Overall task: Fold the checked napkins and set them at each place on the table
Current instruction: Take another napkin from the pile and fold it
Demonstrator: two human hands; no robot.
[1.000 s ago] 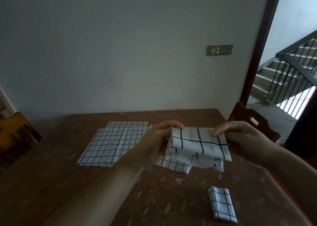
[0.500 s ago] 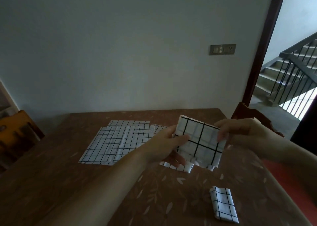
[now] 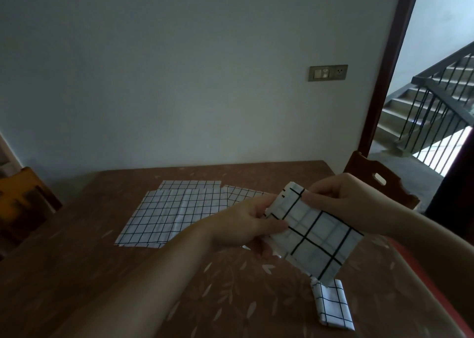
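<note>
A white napkin with black checks (image 3: 316, 231), partly folded, hangs tilted in the air above the brown table (image 3: 77, 273). My left hand (image 3: 250, 224) grips its left edge and my right hand (image 3: 341, 199) pinches its top corner. Several unfolded checked napkins (image 3: 174, 212) lie flat and overlapping at the table's middle, behind my left hand. One folded napkin (image 3: 332, 307) lies on the table at the near right, just below the held one.
A wooden chair back (image 3: 377, 183) stands at the table's right side, and another chair (image 3: 23, 199) at the left. The wall runs along the table's far edge. An open doorway at the right leads to a staircase (image 3: 431, 101).
Both hands have turned the held napkin clockwise and brought it nearer and to the right, so its lower corner now hangs over the folded napkin. The flat napkins have not moved.
</note>
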